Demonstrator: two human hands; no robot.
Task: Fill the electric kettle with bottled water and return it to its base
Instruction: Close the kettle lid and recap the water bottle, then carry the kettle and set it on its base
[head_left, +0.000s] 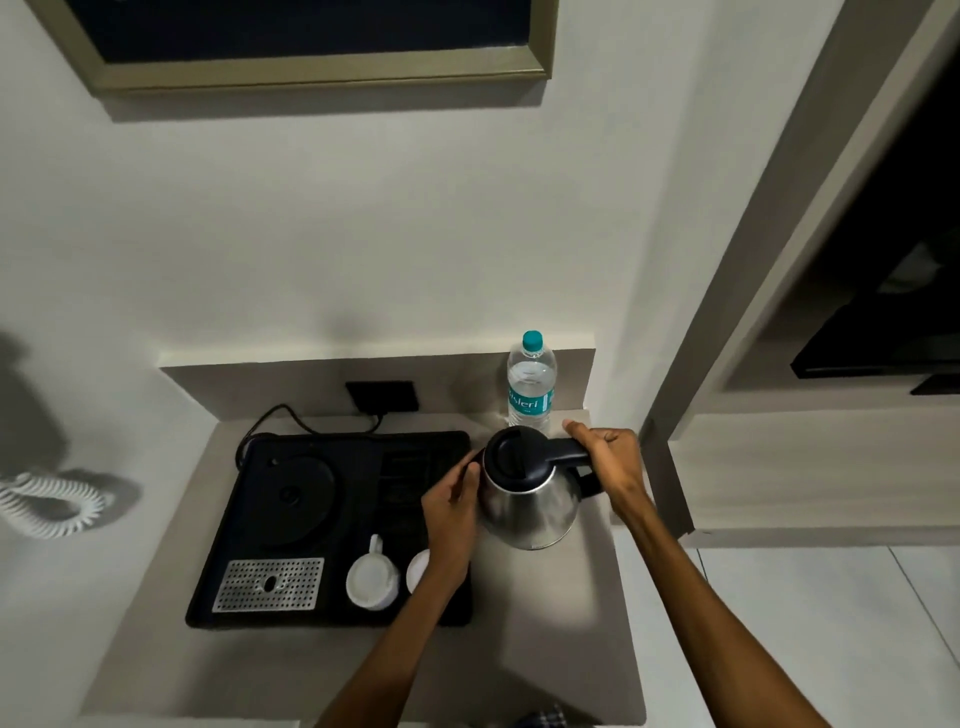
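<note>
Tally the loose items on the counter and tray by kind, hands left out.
Kettle: 1
Water bottle: 1
White cups: 2
Black tray: 1
Kettle base: 1
Metal drip grate: 1
Total: 7

The kettle (535, 499) has a shiny silver steel body with a black lid and black handle. The bottle (531, 384) is clear, with a teal cap and a teal label carrying white lettering. The tray (332, 525) is black, as is the round base (298, 496) on it; its drip grille (269, 584) is silver, dotted with small holes. The cup (371, 577) is white. The worktop (550, 613) is pale beige-grey, the wall (363, 218) off-white, the coiled cord (52, 506) white.
</note>
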